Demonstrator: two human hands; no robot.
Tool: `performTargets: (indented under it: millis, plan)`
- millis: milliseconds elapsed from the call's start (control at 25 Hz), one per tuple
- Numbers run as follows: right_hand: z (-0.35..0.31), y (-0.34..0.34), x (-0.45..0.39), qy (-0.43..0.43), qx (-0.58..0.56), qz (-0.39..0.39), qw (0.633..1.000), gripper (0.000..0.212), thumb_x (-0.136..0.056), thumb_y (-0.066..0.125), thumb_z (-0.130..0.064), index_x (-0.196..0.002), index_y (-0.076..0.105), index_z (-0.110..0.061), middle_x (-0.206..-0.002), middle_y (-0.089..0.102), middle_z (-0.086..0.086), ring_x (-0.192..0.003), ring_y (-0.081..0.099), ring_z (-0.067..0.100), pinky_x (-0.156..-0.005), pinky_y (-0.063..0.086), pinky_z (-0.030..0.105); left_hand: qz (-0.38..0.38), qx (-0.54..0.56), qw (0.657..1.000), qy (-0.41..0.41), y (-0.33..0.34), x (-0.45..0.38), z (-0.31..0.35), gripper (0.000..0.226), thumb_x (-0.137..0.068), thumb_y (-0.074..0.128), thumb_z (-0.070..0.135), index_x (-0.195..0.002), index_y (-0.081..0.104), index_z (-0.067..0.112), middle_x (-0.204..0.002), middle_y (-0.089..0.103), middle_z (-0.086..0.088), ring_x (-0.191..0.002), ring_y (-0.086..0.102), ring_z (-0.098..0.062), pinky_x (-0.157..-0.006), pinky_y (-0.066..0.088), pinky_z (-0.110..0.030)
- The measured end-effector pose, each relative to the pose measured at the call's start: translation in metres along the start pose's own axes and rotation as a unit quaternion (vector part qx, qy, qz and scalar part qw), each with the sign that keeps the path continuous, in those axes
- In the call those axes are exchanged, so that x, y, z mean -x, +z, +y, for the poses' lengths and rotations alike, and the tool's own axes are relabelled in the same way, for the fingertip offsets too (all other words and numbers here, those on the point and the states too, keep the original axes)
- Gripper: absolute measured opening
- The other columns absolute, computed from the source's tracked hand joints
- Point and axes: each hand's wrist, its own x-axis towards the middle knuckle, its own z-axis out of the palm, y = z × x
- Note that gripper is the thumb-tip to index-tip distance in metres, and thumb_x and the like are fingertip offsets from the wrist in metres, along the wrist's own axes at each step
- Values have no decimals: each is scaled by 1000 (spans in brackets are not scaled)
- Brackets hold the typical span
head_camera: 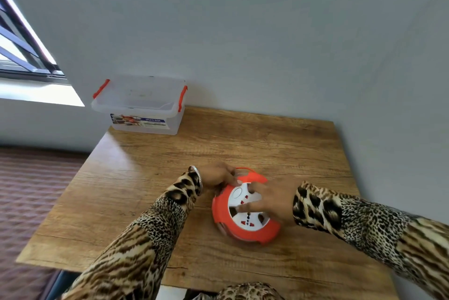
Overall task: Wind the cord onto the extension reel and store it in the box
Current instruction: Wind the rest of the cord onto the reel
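Observation:
An orange extension reel (252, 233) with a white socket face lies tilted on the wooden table (218, 149), near its middle. My left hand (218, 176) grips the reel's upper left rim, close to its orange carry handle. My right hand (272, 199) rests on the white socket face with fingers spread across it. No loose cord shows outside the reel. A clear plastic box (143, 108) with orange clips stands open and without a lid at the table's far left corner, well away from the reel.
The table stands against a grey wall (267, 32) at the back and right. A window (21, 40) is at the left. A brown striped surface (31, 190) lies beyond the table's left edge.

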Motion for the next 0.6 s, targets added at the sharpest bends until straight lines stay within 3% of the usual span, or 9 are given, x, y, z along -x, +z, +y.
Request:
performTargets:
  millis: [80,200,280,440,600]
  plan:
    - [-5,2,-6,6,2,-14,1000,58,-93,43,-35,-139,12,-52,-140,34,17,-86,59,34,-63,47,35,23,-11,1000,-3,4,0,4,23,-83,65,8,-105,67,-1,-88,66,-13,-69,60,-21,-60,47,-29]
    - [-8,5,-13,26,43,0,999,64,-89,49,-36,-135,9,-54,-130,45,18,-69,53,29,-55,37,33,49,10,999,-11,8,-1,3,31,-82,69,8,-112,66,1,-99,71,-15,-78,65,-23,-65,52,-27]
    - [-11,5,-13,49,43,21,998,63,-87,50,-37,-134,11,-54,-123,51,14,-62,43,25,-53,33,31,72,16,997,-16,7,-2,2,34,-81,71,10,-114,65,2,-92,71,-13,-67,65,-15,-57,50,-21]
    - [-8,6,-13,133,2,61,989,64,-83,48,-39,-133,11,-56,-110,58,5,-79,58,26,-52,29,27,130,151,980,-6,14,1,-2,22,-80,71,5,-101,72,7,-77,72,-3,-58,65,-12,-52,50,-22]
    - [-10,8,-14,191,-41,82,977,68,-80,50,-37,-133,12,-56,-106,58,3,-83,58,25,-54,32,28,169,272,947,21,27,6,-11,22,-81,69,1,-99,73,12,-75,72,-3,-53,66,-10,-45,49,-20]
